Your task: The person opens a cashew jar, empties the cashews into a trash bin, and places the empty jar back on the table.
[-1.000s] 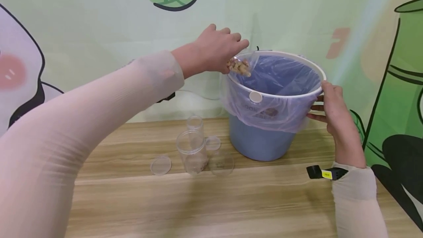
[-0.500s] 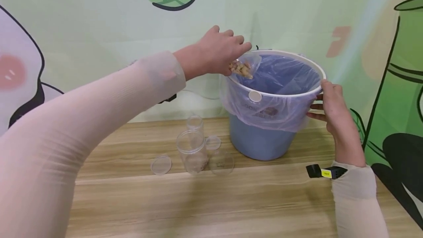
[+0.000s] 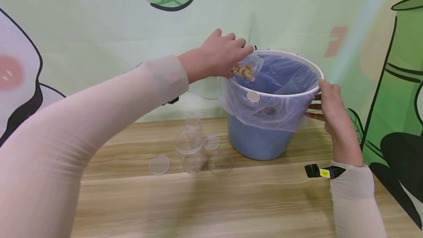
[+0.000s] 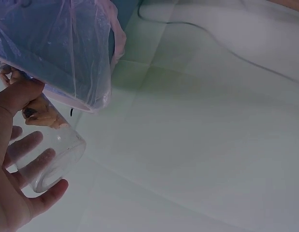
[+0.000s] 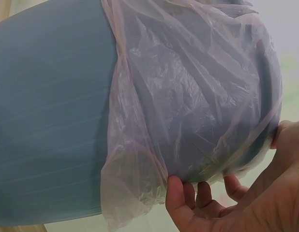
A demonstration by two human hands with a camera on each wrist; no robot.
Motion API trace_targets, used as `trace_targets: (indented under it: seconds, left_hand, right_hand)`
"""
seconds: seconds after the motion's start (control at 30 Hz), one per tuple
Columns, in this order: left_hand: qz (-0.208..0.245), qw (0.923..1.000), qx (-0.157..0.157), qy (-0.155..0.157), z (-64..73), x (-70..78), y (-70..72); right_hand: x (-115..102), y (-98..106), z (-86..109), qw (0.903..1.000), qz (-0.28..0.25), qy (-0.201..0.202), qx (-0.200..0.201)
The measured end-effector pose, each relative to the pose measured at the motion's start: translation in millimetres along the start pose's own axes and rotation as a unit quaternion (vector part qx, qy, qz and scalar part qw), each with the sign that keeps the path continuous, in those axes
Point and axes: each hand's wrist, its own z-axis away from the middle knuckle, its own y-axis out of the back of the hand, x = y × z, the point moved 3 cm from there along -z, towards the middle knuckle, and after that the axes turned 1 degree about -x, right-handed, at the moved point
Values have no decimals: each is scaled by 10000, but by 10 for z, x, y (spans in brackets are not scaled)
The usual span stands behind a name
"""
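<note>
My left hand [image 3: 219,54] grips a clear plastic jar [image 4: 67,147], tipped over the left rim of a blue trash can [image 3: 259,144]. Tan and brown chunks [image 3: 243,72] lie toward the jar's mouth. In the left wrist view the thumb and fingers wrap round the jar, its base pointing away from the can. A thin pinkish liner [image 3: 264,118] is folded over the white rim of the can. On the can's right side, my right hand [image 3: 335,107] holds the rim, thumb on top and fingers against the lined outer wall, as the right wrist view [image 5: 202,203] also shows.
A wide clear jar [image 3: 191,157] stands on the wooden table [image 3: 198,208], with a narrower one [image 3: 194,120] behind it. Round clear lids lie around them: one to the left [image 3: 160,165], two to the right [image 3: 220,162]. A printed cloth [image 3: 99,28] hangs behind.
My left hand has shifted slightly right and down with the jar, more over the can's opening. The right hand keeps its hold on the rim. The view has shifted a little.
</note>
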Motion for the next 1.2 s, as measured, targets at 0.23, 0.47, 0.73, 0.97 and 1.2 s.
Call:
trace_targets:
  seconds: [0.23,0.47,0.73,0.97,1.2]
  left_hand:
    - [-113,9997,178,-139,9,12,-11]
    - [-172,9995,194,-198,-9,40,-11]
    - [-334,9982,308,-395,-41,92,9]
    - [-191,9991,157,-337,-75,107,35]
    - [-72,9997,194,-140,-50,37,75]
  right_hand:
    - [-1,-1,0,10000,-34,-21,3]
    - [3,26,10,9999,-136,11,-24]
    - [-4,79,9,9994,-354,-55,-36]
    - [-3,83,15,9987,-492,-75,98]
    - [-8,62,7,9997,-227,-22,112]
